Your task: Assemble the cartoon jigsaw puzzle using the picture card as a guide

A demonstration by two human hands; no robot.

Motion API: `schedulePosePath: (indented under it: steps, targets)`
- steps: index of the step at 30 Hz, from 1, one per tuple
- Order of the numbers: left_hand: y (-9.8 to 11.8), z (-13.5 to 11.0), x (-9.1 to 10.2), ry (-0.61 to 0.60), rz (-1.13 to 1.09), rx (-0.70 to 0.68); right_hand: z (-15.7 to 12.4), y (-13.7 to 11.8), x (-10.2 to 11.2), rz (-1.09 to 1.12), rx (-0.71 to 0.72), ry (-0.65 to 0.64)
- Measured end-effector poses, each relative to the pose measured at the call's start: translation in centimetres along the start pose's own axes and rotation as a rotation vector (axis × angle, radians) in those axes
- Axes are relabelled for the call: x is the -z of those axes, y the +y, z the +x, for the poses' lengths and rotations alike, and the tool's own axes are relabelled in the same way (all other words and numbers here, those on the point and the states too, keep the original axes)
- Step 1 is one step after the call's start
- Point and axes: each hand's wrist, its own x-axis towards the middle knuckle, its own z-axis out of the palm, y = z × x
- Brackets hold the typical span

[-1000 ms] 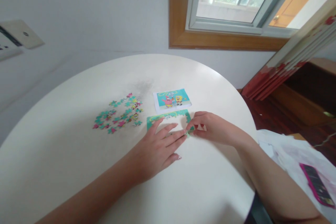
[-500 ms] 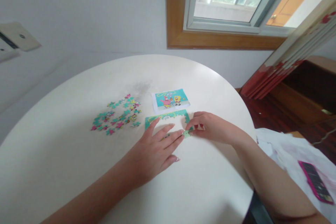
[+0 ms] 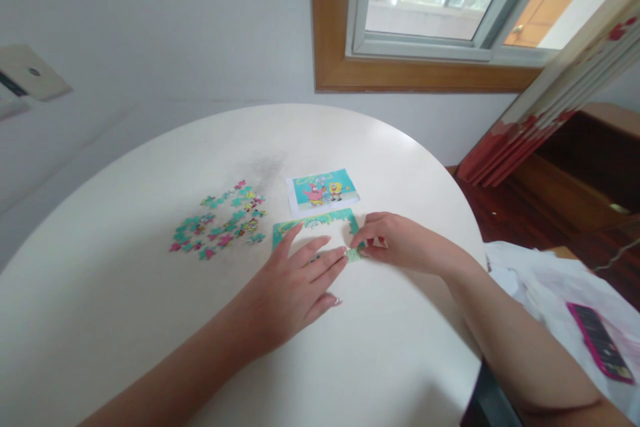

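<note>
A partly assembled jigsaw puzzle (image 3: 326, 219), a teal border around a bare middle, lies on the white table. My left hand (image 3: 295, 290) is spread across its lower left edge, fingers apart and fingertips resting by the bottom pieces. At the lower right corner my right hand (image 3: 387, 238) has its thumb and fingers pinched on a light green puzzle piece (image 3: 353, 255); the fingers partly hide it. Just behind the puzzle lies a printed reference picture (image 3: 325, 188) of cartoon figures. Loose puzzle pieces (image 3: 225, 227) in teal, pink and yellow are scattered to the left.
The round white table (image 3: 150, 320) stands against the wall below a wood-framed window (image 3: 425, 73). A pink-cased phone (image 3: 600, 340) lies on white cloth or plastic at the right. A red and white curtain (image 3: 520, 127) hangs beyond the table's right edge.
The light green piece at the lower right corner looks flatter and better lined up with the border. Both hands stay nearly in place; the view has shifted slightly.
</note>
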Motion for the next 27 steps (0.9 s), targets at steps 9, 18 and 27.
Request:
schedulePosePath:
  steps: [9,18,27]
  targets:
    - [0.4,0.5,-0.1,0.006,-0.030,0.015,0.0,-0.2,0.8,0.003,-0.114,0.156]
    - [-4.2,-1.3,3.7,0.161,-0.128,0.291,0.2,0.6,0.6,-0.005,-0.196,0.128]
    - [-7.8,-4.2,4.1,-0.089,-0.244,0.234,-0.2,-0.5,1.0,0.073,-0.030,-0.074]
